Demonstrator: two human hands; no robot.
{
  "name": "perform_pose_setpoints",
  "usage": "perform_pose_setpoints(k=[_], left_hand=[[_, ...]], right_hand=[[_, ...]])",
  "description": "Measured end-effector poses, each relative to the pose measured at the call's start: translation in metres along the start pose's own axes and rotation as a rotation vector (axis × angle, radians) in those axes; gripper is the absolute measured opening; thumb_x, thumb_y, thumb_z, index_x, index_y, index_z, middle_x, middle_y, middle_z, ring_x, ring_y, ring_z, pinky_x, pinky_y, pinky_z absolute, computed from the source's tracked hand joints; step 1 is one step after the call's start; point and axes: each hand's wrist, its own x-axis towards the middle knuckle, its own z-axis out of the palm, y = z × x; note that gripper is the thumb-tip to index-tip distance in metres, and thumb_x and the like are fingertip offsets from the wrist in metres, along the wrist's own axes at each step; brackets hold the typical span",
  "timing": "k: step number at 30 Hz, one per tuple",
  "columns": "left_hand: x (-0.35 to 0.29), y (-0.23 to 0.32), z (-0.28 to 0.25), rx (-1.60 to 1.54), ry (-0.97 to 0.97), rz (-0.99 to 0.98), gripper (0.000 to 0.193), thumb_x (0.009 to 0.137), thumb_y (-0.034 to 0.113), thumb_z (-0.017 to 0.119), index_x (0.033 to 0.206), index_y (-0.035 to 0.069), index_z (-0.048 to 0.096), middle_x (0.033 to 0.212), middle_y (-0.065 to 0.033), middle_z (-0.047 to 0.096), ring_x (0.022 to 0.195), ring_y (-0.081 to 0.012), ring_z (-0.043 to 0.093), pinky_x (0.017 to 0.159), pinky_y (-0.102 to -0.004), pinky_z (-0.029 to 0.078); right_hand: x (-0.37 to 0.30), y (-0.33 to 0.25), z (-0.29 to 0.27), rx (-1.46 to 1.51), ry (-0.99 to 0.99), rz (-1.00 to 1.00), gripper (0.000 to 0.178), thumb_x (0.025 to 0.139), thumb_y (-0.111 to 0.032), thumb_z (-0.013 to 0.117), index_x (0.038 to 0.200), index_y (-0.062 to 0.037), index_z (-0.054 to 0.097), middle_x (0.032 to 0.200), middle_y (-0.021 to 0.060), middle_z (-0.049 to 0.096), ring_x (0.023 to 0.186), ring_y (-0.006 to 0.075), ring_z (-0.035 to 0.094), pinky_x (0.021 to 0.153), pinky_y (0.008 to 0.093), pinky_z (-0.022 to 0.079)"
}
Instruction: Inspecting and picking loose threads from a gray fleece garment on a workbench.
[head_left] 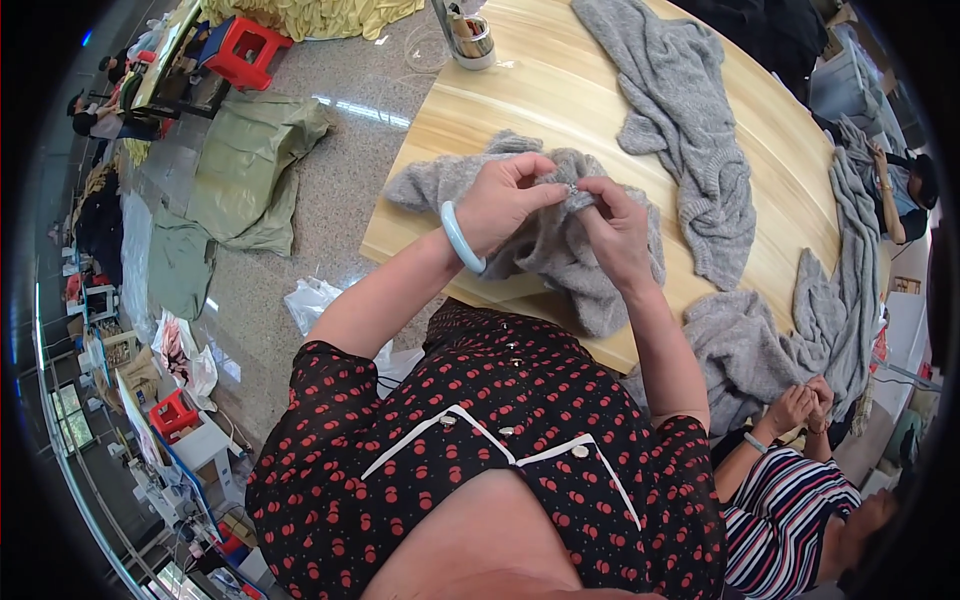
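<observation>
A grey knitted garment (590, 265) is bunched up at the near edge of the wooden table, partly lifted in front of me. My left hand (505, 200), with a pale blue bangle on its wrist, pinches the knit between thumb and fingers. Close beside it, my right hand (615, 225) grips the same garment, thumb and fingertips pressed together. Between the fingertips shows a small pale, shiny spot, too small to name. One part of the garment (425, 185) spreads out to the left on the tabletop.
On the wooden table (540, 80) lies another grey knitted garment (690, 130), with a tin of tools (472, 42) at the far left corner. A co-worker in stripes (790, 510) handles grey knitwear (745, 345) at right; another person sits beyond. Red stools (245, 52) and green sacks (245, 170) stand left.
</observation>
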Motion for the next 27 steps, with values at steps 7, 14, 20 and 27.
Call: perform_pose_setpoints(k=[7, 14, 20, 27], left_hand=[[-0.004, -0.001, -0.020, 0.781, -0.073, 0.698, 0.016, 0.069, 0.004, 0.061, 0.084, 0.001, 0.056, 0.077, -0.0107, 0.054, 0.070, -0.0245, 0.055, 0.062, -0.0304, 0.044], [-0.012, -0.019, -0.020, 1.046, 0.005, 0.816, 0.018, 0.072, 0.000, 0.050, 0.090, 0.000, 0.047, 0.086, -0.0157, 0.050, 0.080, -0.0318, 0.051, 0.070, -0.0346, 0.044], [-0.010, -0.024, -0.028, 1.146, 0.019, 0.883, 0.019, 0.073, 0.001, 0.048, 0.092, 0.000, 0.045, 0.089, -0.0165, 0.048, 0.083, -0.0316, 0.051, 0.074, -0.0351, 0.044], [-0.010, -0.018, -0.042, 1.082, -0.090, 0.934, 0.033, 0.067, -0.008, 0.052, 0.100, -0.001, 0.048, 0.091, -0.0159, 0.052, 0.083, -0.0315, 0.054, 0.072, -0.0356, 0.046]], right_hand=[[-0.001, 0.005, 0.013, -0.180, -0.001, -0.074, 0.020, 0.069, 0.002, 0.052, 0.088, -0.0017, 0.056, 0.062, 0.0024, 0.049, 0.055, 0.0058, 0.042, 0.050, 0.0214, 0.036], [0.004, -0.002, 0.025, -0.253, 0.027, 0.012, 0.022, 0.070, 0.000, 0.053, 0.092, -0.0048, 0.055, 0.073, 0.0121, 0.056, 0.062, 0.0241, 0.057, 0.058, 0.0323, 0.046], [0.018, -0.006, 0.013, -0.332, -0.270, -0.227, 0.030, 0.072, 0.005, 0.048, 0.099, -0.0045, 0.057, 0.084, 0.0135, 0.058, 0.077, 0.0270, 0.058, 0.068, 0.0317, 0.046], [0.021, -0.007, 0.012, -0.427, -0.317, -0.355, 0.022, 0.072, 0.002, 0.051, 0.092, -0.0057, 0.056, 0.076, 0.0129, 0.055, 0.071, 0.0309, 0.055, 0.061, 0.0368, 0.045]])
